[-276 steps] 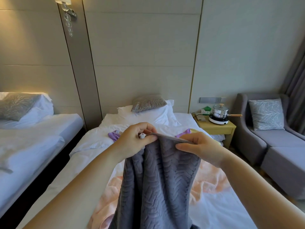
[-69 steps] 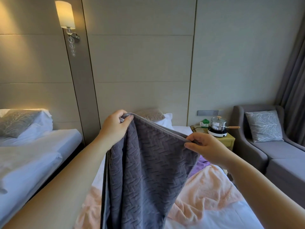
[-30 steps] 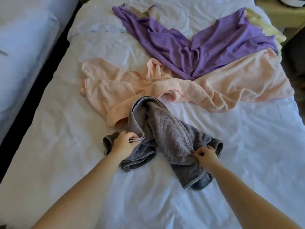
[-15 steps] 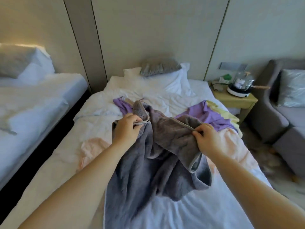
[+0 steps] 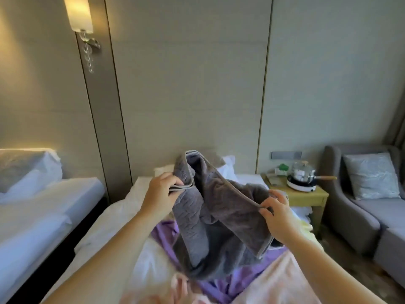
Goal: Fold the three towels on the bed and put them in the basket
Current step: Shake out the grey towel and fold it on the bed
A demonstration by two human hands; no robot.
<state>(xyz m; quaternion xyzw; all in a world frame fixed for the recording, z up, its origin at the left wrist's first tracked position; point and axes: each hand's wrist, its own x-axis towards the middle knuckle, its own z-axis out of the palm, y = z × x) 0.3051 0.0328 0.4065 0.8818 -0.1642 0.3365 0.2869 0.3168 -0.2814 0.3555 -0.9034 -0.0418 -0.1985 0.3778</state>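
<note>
A grey textured towel (image 5: 219, 218) hangs bunched in the air above the bed (image 5: 118, 213). My left hand (image 5: 162, 190) pinches a doubled-over edge of it at the upper left. My right hand (image 5: 277, 218) grips its hem lower and to the right. Under it a purple towel (image 5: 230, 286) lies spread on the white sheet, and a peach towel (image 5: 278, 281) lies nearer to me across the bed. No basket is in view.
A second bed (image 5: 43, 207) stands to the left across a dark gap. To the right is a yellow bedside table (image 5: 304, 197) carrying a pot on a small cooker (image 5: 303, 178), then a grey armchair (image 5: 359, 205) with a cushion.
Both hands have lifted the grey towel higher off the bed, and my view has tilted up toward the wall. The towel hangs bunched between my hands.
</note>
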